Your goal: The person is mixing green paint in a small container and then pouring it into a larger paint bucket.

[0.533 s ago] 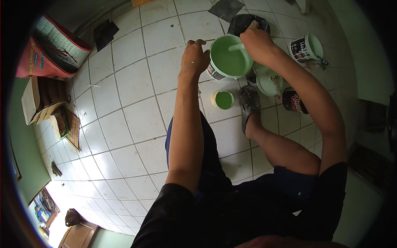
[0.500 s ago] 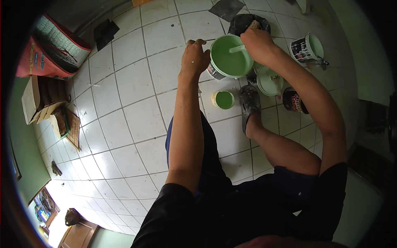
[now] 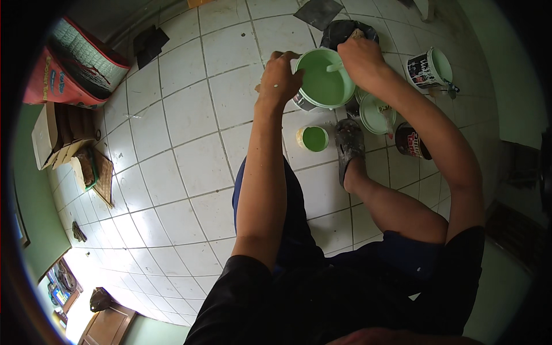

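Wide passage left of the left hand [image 3: 280,79]; clutter to the right of the bucket [image 3: 305,103].
Tiled floor [image 3: 190,109] gives a broad sideways lane from that hand. Bucket mouth reachable from above between the hands; right hand [image 3: 362,57] with pale stick [image 3: 334,68] obstructs its right side. Near side: narrow gap between bucket and small cup [image 3: 299,138]; the shoe [image 3: 349,141] stands just right of the cup. Farther right, pale round lid [image 3: 371,122], dark can [image 3: 409,141] and white pail [image 3: 421,72] hinder low passage; black object [image 3: 335,35] stands behind the far rim.
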### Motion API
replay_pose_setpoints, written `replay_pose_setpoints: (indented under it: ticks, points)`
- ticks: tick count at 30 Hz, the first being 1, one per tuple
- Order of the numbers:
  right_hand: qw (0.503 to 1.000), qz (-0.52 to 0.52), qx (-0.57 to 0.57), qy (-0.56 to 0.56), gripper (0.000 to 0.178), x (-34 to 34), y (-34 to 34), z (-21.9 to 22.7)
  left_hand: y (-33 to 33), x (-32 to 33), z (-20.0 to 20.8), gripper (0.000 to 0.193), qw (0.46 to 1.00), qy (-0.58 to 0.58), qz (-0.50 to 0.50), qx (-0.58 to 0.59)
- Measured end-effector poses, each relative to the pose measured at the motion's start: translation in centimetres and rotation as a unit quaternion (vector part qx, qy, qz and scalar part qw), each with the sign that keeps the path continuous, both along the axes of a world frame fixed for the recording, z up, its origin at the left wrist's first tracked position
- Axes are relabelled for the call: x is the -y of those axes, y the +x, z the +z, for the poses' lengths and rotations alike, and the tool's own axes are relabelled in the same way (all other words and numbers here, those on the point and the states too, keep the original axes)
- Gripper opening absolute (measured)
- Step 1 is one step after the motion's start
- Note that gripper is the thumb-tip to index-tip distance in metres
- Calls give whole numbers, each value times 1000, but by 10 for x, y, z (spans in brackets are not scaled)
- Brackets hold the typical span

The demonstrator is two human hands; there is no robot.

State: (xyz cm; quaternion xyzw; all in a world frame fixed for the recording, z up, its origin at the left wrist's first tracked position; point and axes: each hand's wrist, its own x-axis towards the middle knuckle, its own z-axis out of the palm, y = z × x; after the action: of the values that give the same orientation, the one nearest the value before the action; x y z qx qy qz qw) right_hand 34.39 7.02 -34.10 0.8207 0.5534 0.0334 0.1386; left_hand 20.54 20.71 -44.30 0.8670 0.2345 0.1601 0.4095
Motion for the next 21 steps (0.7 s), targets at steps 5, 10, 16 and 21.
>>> replay_pose_setpoints:
  ticks: [5, 10, 16, 21]
  points:
    - [999, 33, -7, -22, 8, -8, -2, 43, 17, 25, 24, 45, 985, -6, -63, 161]
    - [994, 89, -49, 30, 7, -2, -13, 50, 28, 40, 29, 44, 980, 22, -62, 186]
    - [993, 98, -33, 60, 41, -5, -18, 59, 37, 41, 23, 33, 977, 11, -70, 202]
    - [976, 60, -122, 171, 34, 11, -1, 85, 33, 40, 31, 32, 978, 20, -35, 206]
